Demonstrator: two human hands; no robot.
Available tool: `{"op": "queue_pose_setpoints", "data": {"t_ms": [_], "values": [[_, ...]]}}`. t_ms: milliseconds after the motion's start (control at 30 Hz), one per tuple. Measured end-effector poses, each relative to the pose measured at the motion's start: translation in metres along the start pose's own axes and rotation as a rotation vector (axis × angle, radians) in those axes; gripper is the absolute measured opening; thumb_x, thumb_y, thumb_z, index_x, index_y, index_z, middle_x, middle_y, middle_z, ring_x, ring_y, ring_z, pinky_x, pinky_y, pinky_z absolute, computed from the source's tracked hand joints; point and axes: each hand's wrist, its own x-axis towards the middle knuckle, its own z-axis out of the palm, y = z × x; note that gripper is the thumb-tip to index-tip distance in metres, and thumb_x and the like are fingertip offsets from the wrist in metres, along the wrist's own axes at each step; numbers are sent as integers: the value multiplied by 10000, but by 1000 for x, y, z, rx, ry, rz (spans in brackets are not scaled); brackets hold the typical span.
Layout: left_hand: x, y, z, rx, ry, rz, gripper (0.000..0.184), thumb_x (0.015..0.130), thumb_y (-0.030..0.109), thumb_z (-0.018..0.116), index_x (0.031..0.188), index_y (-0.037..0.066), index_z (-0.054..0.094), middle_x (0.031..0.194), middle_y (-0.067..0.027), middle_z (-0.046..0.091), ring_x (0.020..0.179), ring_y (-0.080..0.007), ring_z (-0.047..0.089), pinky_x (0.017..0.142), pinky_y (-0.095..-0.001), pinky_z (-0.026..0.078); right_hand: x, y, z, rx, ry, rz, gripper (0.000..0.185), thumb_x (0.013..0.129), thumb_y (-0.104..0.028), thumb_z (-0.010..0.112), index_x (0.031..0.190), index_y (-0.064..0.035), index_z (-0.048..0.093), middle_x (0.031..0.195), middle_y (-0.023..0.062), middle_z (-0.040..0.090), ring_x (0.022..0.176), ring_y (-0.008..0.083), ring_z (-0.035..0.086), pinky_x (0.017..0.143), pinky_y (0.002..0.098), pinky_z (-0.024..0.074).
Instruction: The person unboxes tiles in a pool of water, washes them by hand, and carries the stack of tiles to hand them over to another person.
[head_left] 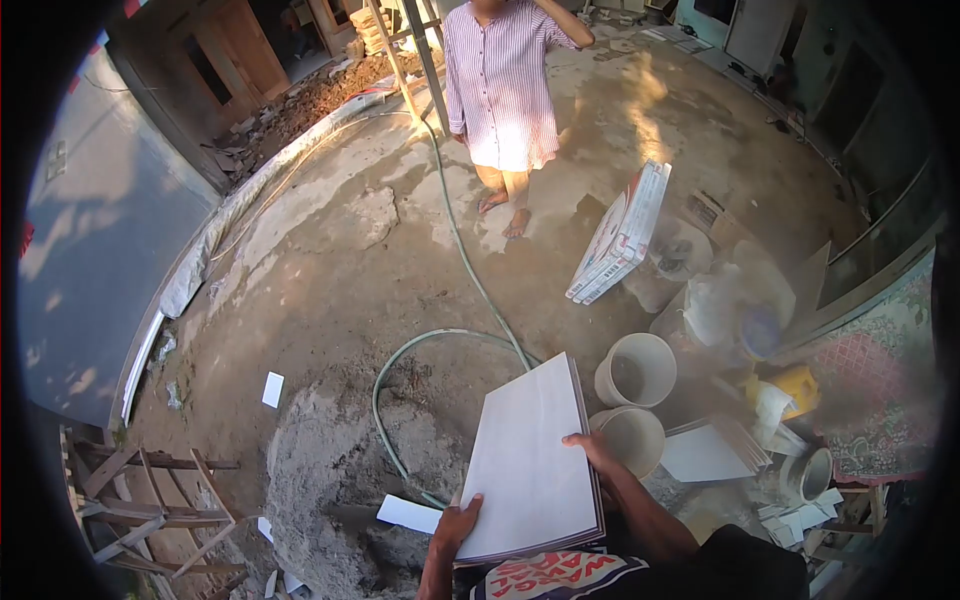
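A stack of large pale tiles (530, 460) is held in front of the body, its light top face turned up. My left hand (457, 522) grips its left edge near the lower corner, thumb on top. Around the right edge, higher up, my right hand (592, 450) is closed, with its thumb on the top face. The fingers under the stack are hidden. Left of the stack lies a white tile piece (409, 514), beside a grey mortar heap (320, 490).
A person (503, 90) in a striped shirt stands ahead. A green hose (447, 195) curves over the ground. Tile boxes (622, 235), a bucket (641, 369) and more tiles (708, 452) are on the right. A wooden frame (150, 500) stands at lower left.
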Motion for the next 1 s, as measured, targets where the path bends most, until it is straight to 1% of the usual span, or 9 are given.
{"op": "queue_pose_setpoints", "data": {"t_ms": [67,133,200,300,567,700,800,867,1000], "values": [[29,32,-3,-138,-75,37,890,951,689,650,1343,-109,667,1216,-288,747,1163,-366,731,1022,-411,538,3,-53,-5,34,63,46,464,768,-318,822,1014,74,783,922,176,779,797,251,757,715,370,576],[68,48,-9,-14,-45,91,890,951,689,648,1353,-105,663,1205,-287,750,1152,-358,735,1007,-408,544,12,-103,-9,43,76,75,413,797,-301,788,1044,28,766,926,130,752,798,228,724,732,361,553],[67,137,-39,81,-134,-31,897,950,687,650,1348,-117,660,1204,-287,750,1144,-357,738,1001,-409,547,28,-147,-7,89,92,78,394,812,-291,769,1061,14,753,928,112,739,796,218,708,735,355,541],[119,192,-62,142,-253,-135,891,954,678,651,1340,-125,660,1204,-292,747,1099,-359,751,970,-414,558,54,-197,-1,171,131,87,409,816,-285,765,1060,42,740,925,122,736,786,224,709,718,355,542],[285,347,-148,215,-316,-55,912,948,705,636,1297,-136,673,1118,-291,760,1006,-354,773,892,-419,579,213,-281,47,380,271,129,371,813,-221,782,1000,94,729,864,153,728,688,256,723,605,381,569],[423,376,-196,341,-311,134,961,930,742,635,1166,-186,701,1015,-274,766,906,-336,775,793,-416,590,311,-331,77,339,332,125,381,823,-244,784,1030,73,743,903,134,739,739,238,725,656,368,572],[407,482,-247,432,-358,0,960,939,747,609,1161,-182,704,1016,-292,763,918,-360,777,813,-425,587,337,-339,109,355,330,89,374,848,-265,768,1045,53,753,920,125,741,764,225,719,704,351,565],[437,509,-261,484,-328,19,944,946,733,600,1144,-183,713,1008,-310,761,938,-393,772,851,-445,578,368,-375,116,383,350,-37,361,846,-267,782,1026,46,766,917,123,751,777,212,726,714,341,564],[460,570,-272,540,-343,-60,952,944,734,589,1144,-189,711,1030,-330,758,963,-408,766,881,-467,568,423,-391,108,412,349,82,309,827,-238,803,982,29,786,912,109,767,816,196,734,759,342,568]]}}
